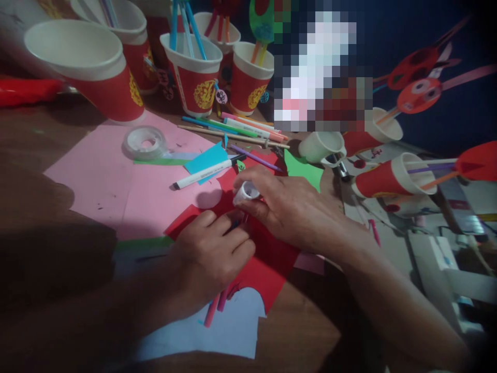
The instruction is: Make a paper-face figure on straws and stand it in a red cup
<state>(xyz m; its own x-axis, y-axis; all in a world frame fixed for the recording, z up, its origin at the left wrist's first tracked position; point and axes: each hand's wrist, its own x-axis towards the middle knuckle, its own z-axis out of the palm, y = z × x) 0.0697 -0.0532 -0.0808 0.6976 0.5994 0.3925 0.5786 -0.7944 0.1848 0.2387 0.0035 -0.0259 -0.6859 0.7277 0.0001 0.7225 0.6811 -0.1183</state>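
Observation:
Above the red paper (pixel 277 254), my right hand (pixel 285 207) pinches a small white cap (pixel 247 191) with a dark hollow in its end. My left hand (pixel 215 251) is closed just below and to its left, fingers curled around something mostly hidden; a clear and dark bit shows by the fingertips. Two pinkish-red sticks (pixel 212 310) stick out below the left palm, over white paper (pixel 229 336); whether this hand grips them I cannot tell. A white marker (pixel 205 173) lies on blue paper (pixel 209 156) beyond the hands.
A clear tape roll (pixel 144 142) rests on pink paper (pixel 97 171). Red-and-white paper cups (pixel 194 77), several holding coloured sticks, stand at the back. Markers and sticks (pixel 240 129) lie before them. Tipped cups (pixel 378 178) with paper figures are at right, near a white mug (pixel 318 147).

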